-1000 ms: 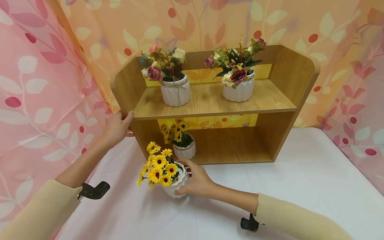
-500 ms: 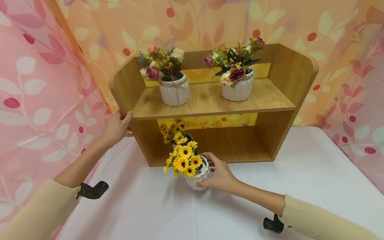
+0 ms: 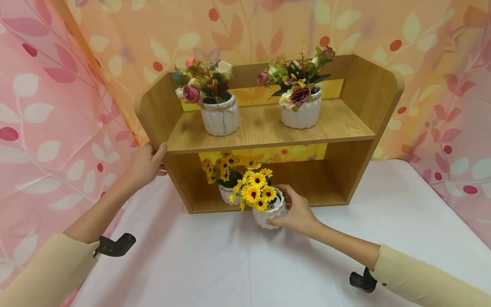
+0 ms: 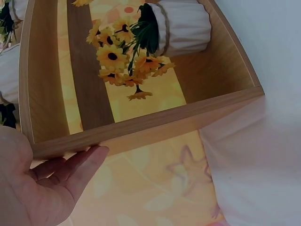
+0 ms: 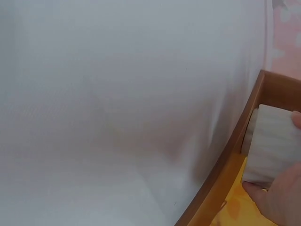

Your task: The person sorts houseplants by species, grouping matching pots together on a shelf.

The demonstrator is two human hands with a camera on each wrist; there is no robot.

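In the head view my right hand [image 3: 299, 213] grips a white ridged flowerpot [image 3: 264, 218] from its right side. Yellow artificial sunflowers [image 3: 255, 191] lean out of it to the left. The pot is off the table, tilted, in front of the lower shelf's opening. The right wrist view shows the pot's pale side [image 5: 273, 141] and part of the hand. My left hand [image 3: 143, 168] holds the left side panel of the wooden shelf unit [image 3: 264, 138], thumb at its front edge; in the left wrist view its fingers [image 4: 87, 165] lie along the panel's outer face.
A second potted sunflower [image 3: 229, 195] stands at the left of the lower shelf. On the upper shelf are two white pots of mixed roses, a left one [image 3: 220, 119] and a right one [image 3: 301, 113]. The unit stands on a white-covered table [image 3: 215, 260] before patterned curtains.
My right hand has carried the sunflower pot rightward and up toward the lower shelf, past the second sunflower pot. The left hand keeps its hold on the side panel.
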